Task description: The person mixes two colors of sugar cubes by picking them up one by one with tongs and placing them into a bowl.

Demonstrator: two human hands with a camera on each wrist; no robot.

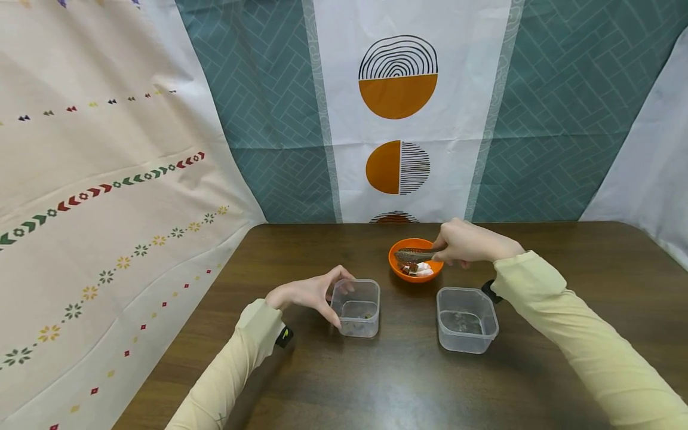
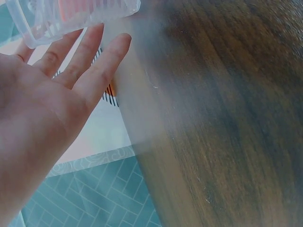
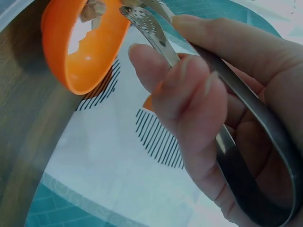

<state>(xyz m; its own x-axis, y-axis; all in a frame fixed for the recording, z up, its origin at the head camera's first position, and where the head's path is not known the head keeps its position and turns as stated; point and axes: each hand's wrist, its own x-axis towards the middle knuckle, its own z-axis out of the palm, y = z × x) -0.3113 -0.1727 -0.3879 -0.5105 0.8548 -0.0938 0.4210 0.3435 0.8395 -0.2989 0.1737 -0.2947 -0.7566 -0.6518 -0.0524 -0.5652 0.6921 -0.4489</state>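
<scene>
My right hand (image 1: 463, 242) grips metal tongs (image 3: 236, 87) with perforated tips. In the head view the tips hang over an orange bowl (image 1: 395, 272) at the back, which holds brown pieces and white pieces (image 1: 424, 270). The right wrist view shows the tips close together at the rim. My left hand (image 1: 314, 294) holds a clear plastic container (image 1: 359, 328) from its left side, thumb towards the front corner and fingers at the back. A few small bits lie on that container's bottom.
A second clear plastic container (image 1: 466, 343) stands right of the middle, close below my right forearm. Everything stands on a dark wooden table (image 1: 322, 382). Patterned cloth (image 1: 279, 119) hangs behind the table's back edge, and a cream cloth (image 1: 107, 179) hangs along the left.
</scene>
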